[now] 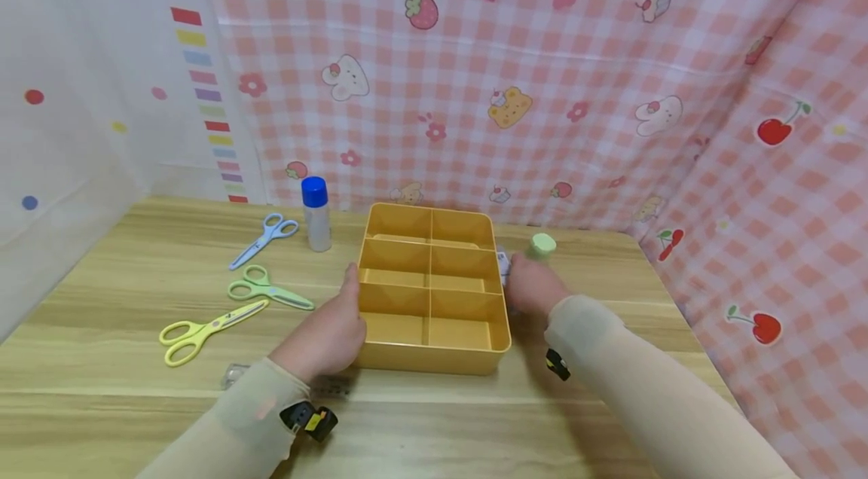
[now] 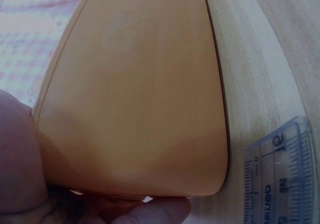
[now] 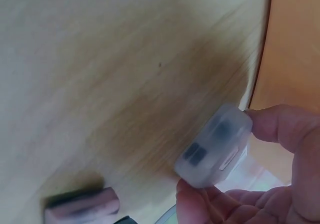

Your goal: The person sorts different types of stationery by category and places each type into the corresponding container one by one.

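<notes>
An orange-yellow divided organizer box [image 1: 430, 358] stands in the middle of the wooden table. My left hand [image 1: 325, 332] rests against its left side, thumb up near the rim; in the left wrist view the fingers [image 2: 160, 211] lie round the corner, along the side wall. By the right wall, my right hand [image 1: 536, 285] pinches a small translucent white case [image 3: 215, 146] between thumb and fingers. Dark parts show through the case. Only a bit of it appears in the head view, beside the box.
Blue scissors [image 1: 264, 239], green scissors [image 1: 267, 289] and yellow scissors [image 1: 210, 328] lie on the left. A blue-capped bottle [image 1: 316, 215] stands behind them. A clear ruler [image 2: 280, 179] lies under the left forearm. A light green-topped item [image 1: 542, 245] and a pinkish block [image 3: 82, 206] are near the right hand.
</notes>
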`<state>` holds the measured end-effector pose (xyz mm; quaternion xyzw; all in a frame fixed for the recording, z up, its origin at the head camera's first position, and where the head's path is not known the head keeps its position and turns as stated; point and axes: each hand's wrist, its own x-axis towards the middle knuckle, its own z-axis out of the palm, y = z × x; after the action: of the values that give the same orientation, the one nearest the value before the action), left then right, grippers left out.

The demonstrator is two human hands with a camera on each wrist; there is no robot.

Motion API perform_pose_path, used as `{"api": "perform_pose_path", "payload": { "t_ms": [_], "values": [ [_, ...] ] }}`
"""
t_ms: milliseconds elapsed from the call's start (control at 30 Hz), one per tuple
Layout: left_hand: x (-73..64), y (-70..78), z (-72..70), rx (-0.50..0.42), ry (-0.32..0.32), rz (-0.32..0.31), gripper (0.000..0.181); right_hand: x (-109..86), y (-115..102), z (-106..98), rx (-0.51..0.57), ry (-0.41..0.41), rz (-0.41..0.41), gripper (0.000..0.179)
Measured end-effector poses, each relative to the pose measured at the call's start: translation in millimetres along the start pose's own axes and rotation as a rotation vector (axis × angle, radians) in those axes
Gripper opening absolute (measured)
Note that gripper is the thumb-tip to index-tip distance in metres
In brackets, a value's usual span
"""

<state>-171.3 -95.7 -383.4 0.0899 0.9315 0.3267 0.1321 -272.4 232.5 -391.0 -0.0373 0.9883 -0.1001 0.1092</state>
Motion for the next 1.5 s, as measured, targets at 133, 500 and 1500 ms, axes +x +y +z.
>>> {"api": "perform_pose_path", "payload": {
  "t_ms": [133, 500, 1500],
  "values": [
    [1.0, 1.0, 0.8, -0.003, 0.001, 0.0, 0.083, 2.4, 6.4, 2.1, -0.017, -0.002, 0.0, 0.037],
    [2.1, 3.8, 2.1, -0.021, -0.017, -0.025, 0.084, -17.2, 7.7, -28.4, 0.123, 0.049, 0.082, 0.041],
    [-1.7, 1.6, -1.9, -0.011, 0.003, -0.001, 0.084, -6.7, -19.5, -79.4, 0.576, 0.226, -0.092, 0.066]
  ]
}}
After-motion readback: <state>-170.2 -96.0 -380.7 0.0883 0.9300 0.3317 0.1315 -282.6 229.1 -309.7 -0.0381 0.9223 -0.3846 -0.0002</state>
